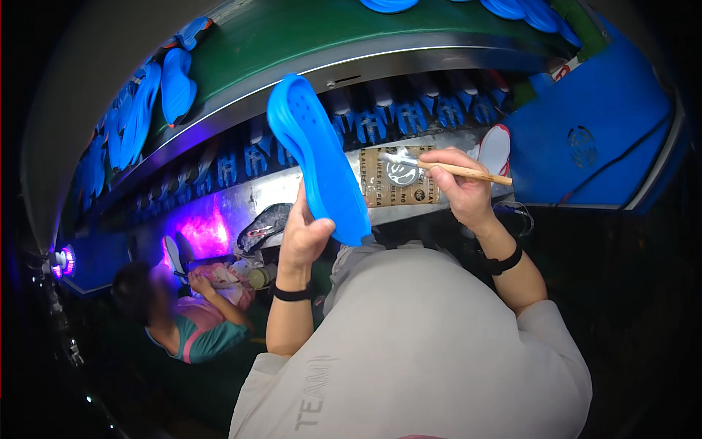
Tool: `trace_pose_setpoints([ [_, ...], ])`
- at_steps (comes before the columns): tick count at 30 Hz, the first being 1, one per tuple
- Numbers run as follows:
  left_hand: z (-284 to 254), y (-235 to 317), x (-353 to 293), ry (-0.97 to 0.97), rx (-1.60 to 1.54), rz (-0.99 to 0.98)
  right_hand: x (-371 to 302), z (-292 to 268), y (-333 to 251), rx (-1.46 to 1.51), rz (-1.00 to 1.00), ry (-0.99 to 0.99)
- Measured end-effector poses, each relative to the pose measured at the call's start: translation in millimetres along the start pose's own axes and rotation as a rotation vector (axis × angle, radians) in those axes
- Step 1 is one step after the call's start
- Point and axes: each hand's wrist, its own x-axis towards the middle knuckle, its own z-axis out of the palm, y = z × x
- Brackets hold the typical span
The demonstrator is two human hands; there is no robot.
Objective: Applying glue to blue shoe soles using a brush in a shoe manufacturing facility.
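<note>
A bright blue shoe sole stands tilted in my left hand, which grips it near its lower end. Small round holes show in its upper end. My right hand is closed around a brush with a wooden handle. The brush's bristle end points left, over a brown printed cardboard piece on the metal bench. Below the bristles a round, pale, shiny patch shows on the cardboard; whether it is a dish or a lid I cannot tell. Sole and brush are apart.
Along the bench runs a rack of blue soles. Beyond lies a green conveyor belt with more blue soles. A white, red-edged shoe part rests by a blue machine panel. A co-worker sits at left near purple light.
</note>
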Motion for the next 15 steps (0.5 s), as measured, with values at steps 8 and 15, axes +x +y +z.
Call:
trace_pose_setpoints([
  [8,21,-9,-15,-0.037,-0.047,-0.14,40,17,-26,-0.044,-0.232,-0.033],
  [15,25,-4,-16,-0.082,-0.043,-0.154,41,22,-29,-0.143,-0.287,-0.02],
])
